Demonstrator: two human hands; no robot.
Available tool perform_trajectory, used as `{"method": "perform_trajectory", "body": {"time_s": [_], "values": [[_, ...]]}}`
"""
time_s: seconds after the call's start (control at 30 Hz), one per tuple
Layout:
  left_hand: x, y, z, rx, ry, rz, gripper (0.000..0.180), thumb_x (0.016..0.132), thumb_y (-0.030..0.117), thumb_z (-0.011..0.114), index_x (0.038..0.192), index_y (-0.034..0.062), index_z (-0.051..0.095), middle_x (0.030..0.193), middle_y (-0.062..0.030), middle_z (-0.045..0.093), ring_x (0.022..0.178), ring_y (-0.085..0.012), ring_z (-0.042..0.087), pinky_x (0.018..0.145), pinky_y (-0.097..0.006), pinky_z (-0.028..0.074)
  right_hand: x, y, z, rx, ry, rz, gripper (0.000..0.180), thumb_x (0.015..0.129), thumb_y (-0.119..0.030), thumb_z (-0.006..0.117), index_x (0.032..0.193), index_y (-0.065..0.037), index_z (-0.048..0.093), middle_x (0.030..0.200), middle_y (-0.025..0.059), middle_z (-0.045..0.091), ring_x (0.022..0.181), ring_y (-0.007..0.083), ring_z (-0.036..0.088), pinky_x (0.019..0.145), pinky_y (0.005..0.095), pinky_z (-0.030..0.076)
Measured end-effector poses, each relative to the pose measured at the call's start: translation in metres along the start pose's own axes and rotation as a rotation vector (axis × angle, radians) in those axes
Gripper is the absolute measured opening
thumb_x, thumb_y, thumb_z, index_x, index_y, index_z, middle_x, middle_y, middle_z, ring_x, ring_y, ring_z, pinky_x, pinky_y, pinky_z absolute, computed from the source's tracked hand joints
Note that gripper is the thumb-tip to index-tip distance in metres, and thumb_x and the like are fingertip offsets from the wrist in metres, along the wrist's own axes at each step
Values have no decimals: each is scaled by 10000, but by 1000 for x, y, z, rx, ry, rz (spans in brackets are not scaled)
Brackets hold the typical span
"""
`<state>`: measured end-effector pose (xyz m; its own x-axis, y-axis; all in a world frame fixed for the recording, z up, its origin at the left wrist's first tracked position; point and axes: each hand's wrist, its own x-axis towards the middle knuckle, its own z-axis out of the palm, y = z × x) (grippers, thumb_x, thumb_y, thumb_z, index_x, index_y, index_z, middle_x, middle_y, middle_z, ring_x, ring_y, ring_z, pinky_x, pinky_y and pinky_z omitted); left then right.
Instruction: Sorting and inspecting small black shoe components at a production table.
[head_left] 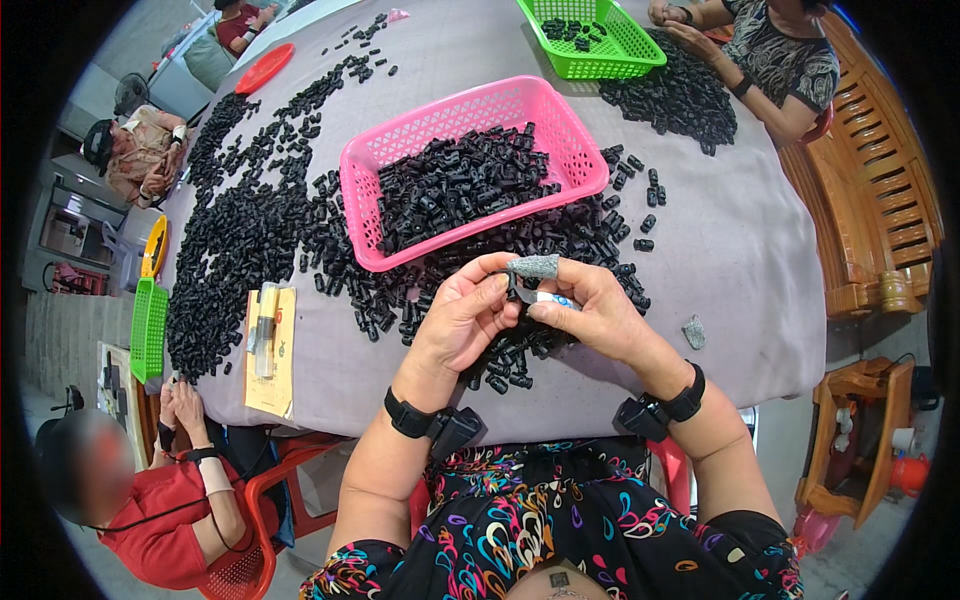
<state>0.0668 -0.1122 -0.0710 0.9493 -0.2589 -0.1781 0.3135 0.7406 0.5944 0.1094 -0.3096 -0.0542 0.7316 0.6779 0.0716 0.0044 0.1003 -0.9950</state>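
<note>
My left hand [462, 318] and my right hand [590, 312] meet above the near edge of the table, both pinching one small black plastic part [518, 291]. A grey fabric finger cover [533, 266] sits on my right index finger, and a white and blue band wraps another right finger. Under my hands lies a heap of small black plastic parts [520, 355]. Just beyond them stands a pink mesh basket [365, 210] filled with more black parts.
Loose black parts [240, 240] spread over the grey table cloth [740, 260] at left. A green basket [640, 45] stands far right before another person's hands. A yellow card with a clear packet [270, 350], a loose grey finger cover [694, 332], seated people at left, wooden furniture at right.
</note>
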Motion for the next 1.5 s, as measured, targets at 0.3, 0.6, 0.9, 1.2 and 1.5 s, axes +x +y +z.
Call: {"method": "perform_trajectory", "body": {"time_s": [0.3,0.6,0.9,1.2,1.5], "values": [[0,-3,-9,-6,-53,-27,400,906,105,640,1281,24,527,999,-59,652,743,-109,618,674,-229,538,1,-13,0,122,-44,98,352,906,-112,635,1230,13,577,873,-29,607,803,34,534,732,214,457],[1,-3,-10,34,-50,-19,433,906,118,643,1304,17,507,976,-54,643,732,-97,597,665,-245,523,2,-13,-4,166,-73,157,310,890,-154,672,1164,-23,606,811,-48,599,710,16,508,619,182,413],[0,-2,-10,32,-80,-19,436,912,125,638,1311,17,500,963,-55,638,742,-92,596,685,-231,522,2,-14,-3,198,-94,153,334,869,-163,685,1165,-37,596,754,-65,552,628,0,451,533,166,348],[-1,1,-6,31,-85,-32,413,920,113,624,1304,17,506,984,-58,643,730,-93,610,655,-210,526,1,-12,-3,188,-85,152,360,877,-182,689,1193,-39,596,731,-79,506,617,2,418,522,173,324],[-1,1,-6,44,-75,-37,414,915,116,631,1299,12,515,991,-54,653,721,-95,619,652,-214,530,2,-13,-4,166,-72,173,354,878,-186,690,1195,-47,617,756,-86,527,638,-1,423,538,173,328]]}}
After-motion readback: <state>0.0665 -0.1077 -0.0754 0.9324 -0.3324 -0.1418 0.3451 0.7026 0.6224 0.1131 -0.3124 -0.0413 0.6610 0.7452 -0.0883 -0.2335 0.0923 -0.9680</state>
